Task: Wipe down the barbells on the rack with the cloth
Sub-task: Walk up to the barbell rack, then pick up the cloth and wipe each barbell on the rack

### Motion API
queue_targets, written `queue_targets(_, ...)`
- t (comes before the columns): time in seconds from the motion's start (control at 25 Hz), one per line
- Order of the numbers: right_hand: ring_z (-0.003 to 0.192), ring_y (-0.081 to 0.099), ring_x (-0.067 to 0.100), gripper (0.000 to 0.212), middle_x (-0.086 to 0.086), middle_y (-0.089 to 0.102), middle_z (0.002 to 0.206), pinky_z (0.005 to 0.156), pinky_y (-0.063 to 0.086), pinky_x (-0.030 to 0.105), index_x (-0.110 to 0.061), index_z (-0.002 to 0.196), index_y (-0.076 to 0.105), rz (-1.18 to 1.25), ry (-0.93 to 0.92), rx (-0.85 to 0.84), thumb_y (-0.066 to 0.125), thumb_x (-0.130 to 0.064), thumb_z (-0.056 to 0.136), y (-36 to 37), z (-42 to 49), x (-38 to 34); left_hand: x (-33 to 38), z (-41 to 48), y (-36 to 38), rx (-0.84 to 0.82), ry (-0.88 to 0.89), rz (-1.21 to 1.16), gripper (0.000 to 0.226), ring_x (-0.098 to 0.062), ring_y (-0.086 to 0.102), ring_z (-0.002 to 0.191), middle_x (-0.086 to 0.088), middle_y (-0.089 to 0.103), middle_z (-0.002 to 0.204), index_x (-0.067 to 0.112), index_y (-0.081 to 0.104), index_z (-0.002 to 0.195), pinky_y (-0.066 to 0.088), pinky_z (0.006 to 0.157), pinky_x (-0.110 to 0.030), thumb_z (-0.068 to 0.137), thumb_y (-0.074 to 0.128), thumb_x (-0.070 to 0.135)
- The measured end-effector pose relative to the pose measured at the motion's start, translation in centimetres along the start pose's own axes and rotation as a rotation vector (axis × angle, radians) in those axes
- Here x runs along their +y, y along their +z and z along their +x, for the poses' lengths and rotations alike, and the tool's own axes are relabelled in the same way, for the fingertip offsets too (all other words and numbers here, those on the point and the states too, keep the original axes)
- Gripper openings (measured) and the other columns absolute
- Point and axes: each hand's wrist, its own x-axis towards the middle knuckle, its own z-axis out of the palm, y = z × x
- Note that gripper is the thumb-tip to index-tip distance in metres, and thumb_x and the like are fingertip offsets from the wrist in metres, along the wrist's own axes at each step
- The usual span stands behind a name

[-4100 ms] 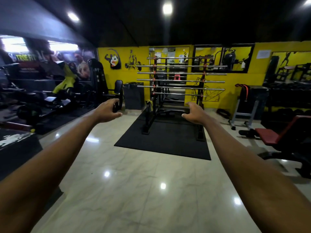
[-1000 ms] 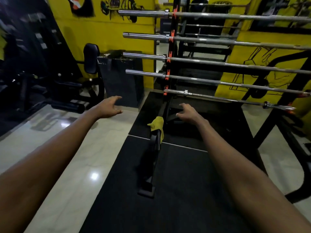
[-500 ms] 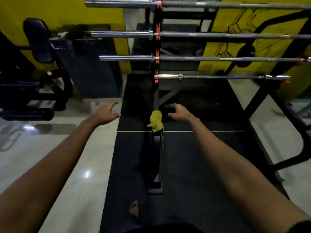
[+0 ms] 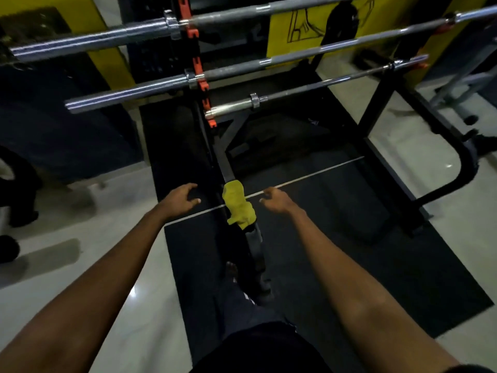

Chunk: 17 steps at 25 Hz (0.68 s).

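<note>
Cloth point(image 4: 239, 204) lies draped between left hand point(image 4: 180, 199) and right hand point(image 4: 277, 201), both loosely open, empty.

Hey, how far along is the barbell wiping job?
Barely started. Done: you're at the rack. In hand: nothing; the left hand and right hand hover open either side of the cloth, draped on the rack's base beam. Left: pick it up and wipe every barbell.
</note>
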Motion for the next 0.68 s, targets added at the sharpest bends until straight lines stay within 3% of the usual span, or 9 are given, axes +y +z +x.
queue_targets(0.16, 0.131, 0.05, 0.034, 0.042, 0.02, 0.053, 0.142, 0.105, 0.041, 0.038, -0.001, 0.136, 0.053, 0.152, 0.137, -0.005, 0.049, -0.026, 0.102, 1.3, 4.3, 0.4, -0.2, 7.6, -0.4, -0.137, 0.01, 0.091, 0.059, -0.03, 0.044, 0.133, -0.017, 0.045, 0.146, 0.006, 0.04, 0.145, 0.035, 0.107, -0.033, 0.094, 0.062, 0.025)
queue_targets(0.48, 0.13, 0.049, 0.037, 0.056, 0.023, 0.05, 0.144, 0.101, 0.041, 0.038, 0.0, 0.137, 0.051, 0.338, 0.497, -0.074, 0.035, -0.043, 0.106, 5.4, 9.6, 2.3, 1.1, 19.8, 2.9, -0.366, 0.096, 0.108, 0.043, -0.03, 0.052, 0.125, -0.015, 0.056, 0.136, 0.004, 0.052, 0.135, 0.038, 0.096, -0.028, 0.095, 0.058, 0.018)
queue_targets(0.6, 0.131, 0.047, 0.038, 0.056, 0.023, 0.048, 0.144, 0.099, 0.039, 0.038, -0.001, 0.14, 0.048, 0.419, 0.611, -0.027, 0.034, -0.043, 0.106, 7.1, 11.4, 2.5, 0.8, 23.7, 5.4, -0.433, 0.082, 0.104, 0.048, -0.033, 0.05, 0.127, -0.018, 0.053, 0.137, 0.005, 0.047, 0.139, 0.039, 0.098, -0.03, 0.094, 0.058, 0.02)
queue_targets(0.68, 0.134, 0.045, 0.038, 0.061, 0.022, 0.045, 0.147, 0.105, 0.038, 0.042, -0.002, 0.144, 0.044, 0.429, 0.682, -0.043, 0.035, -0.047, 0.104, 8.4, 12.7, 2.5, 0.9, 26.0, 7.4, -0.42, 0.057, 0.125, 0.052, -0.036, 0.047, 0.129, -0.022, 0.047, 0.141, 0.001, 0.042, 0.14, 0.037, 0.102, -0.034, 0.094, 0.058, 0.02)
